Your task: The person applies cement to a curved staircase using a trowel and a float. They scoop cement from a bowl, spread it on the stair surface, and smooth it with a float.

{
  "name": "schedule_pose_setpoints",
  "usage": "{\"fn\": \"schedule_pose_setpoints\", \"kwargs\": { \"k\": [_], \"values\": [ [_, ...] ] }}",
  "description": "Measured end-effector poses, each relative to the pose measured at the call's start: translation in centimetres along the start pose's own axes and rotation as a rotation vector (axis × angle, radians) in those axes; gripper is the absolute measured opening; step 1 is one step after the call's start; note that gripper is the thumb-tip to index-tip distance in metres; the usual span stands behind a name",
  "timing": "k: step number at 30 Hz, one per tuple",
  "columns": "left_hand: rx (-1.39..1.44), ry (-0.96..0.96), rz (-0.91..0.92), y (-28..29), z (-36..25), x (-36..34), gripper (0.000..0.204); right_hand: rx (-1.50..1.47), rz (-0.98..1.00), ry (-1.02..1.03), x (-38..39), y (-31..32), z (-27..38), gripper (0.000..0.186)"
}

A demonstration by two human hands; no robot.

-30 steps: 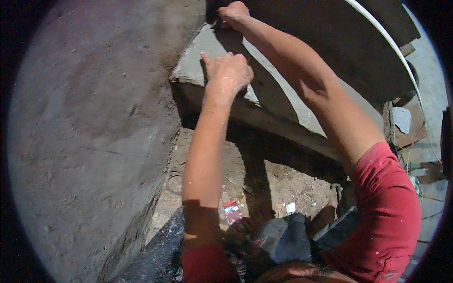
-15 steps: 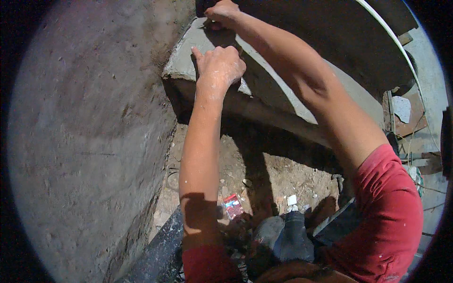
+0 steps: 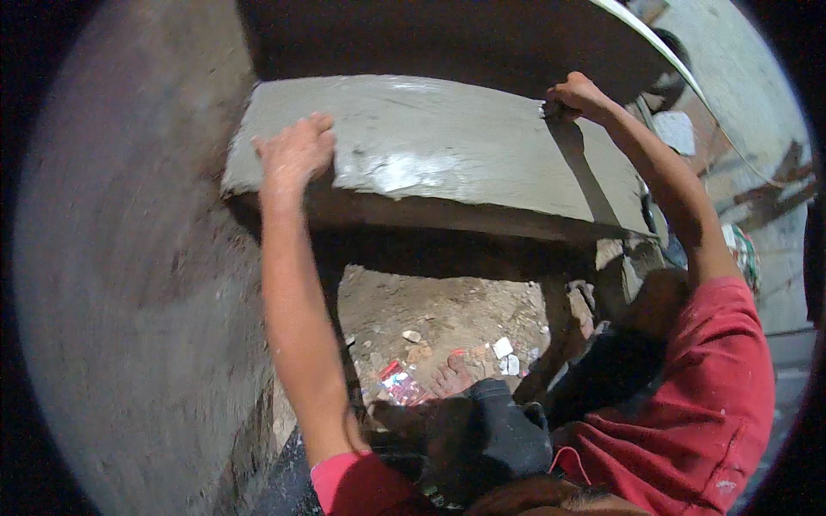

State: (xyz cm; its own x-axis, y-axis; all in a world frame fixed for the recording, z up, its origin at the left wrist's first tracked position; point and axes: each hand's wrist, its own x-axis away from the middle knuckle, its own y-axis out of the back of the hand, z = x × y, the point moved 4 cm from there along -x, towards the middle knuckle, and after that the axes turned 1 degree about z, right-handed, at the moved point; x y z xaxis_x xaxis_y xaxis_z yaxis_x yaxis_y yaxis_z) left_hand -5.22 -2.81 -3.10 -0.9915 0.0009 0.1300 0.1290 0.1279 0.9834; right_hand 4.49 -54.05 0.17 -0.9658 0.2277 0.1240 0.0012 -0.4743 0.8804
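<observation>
A grey ledge of wet, smooth mortar runs between a rough wall on the left and the right side, its middle shining. Near the ledge's left end is my left hand, thumb spread to the side and fingers bent over the surface, with nothing visible in it. At the far edge toward the right end, my right hand is closed around a small dark trowel-like tool pressed to the mortar. The fingers mostly hide the tool, so its exact shape is unclear.
The rough plastered wall rises close on my left; a dark vertical face stands behind the ledge. Below lie rubble-strewn ground, a red packet and white fragments. A pale curved strip arcs at upper right.
My right hand has swept from the ledge's far left corner to its right end with the tool. The left hand stays near the left end, and the view has shifted right.
</observation>
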Motion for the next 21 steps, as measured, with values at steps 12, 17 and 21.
{"fn": "schedule_pose_setpoints", "kwargs": {
  "k": [12,17,21],
  "values": [
    [0.016,0.005,-0.012,0.8,-0.5,0.1,0.049,0.533,-0.139,-0.028,1.4,8.0,-10.7,0.037],
    [-0.031,0.029,0.021,1.0,-0.6,-0.3,0.050,0.179,-0.128,0.274,1.5,-1.9,5.0,0.033],
    [-0.034,-0.023,0.026,0.8,0.1,-1.3,0.050,-0.084,-0.103,0.393,1.9,-4.5,12.0,0.035]
  ]
}}
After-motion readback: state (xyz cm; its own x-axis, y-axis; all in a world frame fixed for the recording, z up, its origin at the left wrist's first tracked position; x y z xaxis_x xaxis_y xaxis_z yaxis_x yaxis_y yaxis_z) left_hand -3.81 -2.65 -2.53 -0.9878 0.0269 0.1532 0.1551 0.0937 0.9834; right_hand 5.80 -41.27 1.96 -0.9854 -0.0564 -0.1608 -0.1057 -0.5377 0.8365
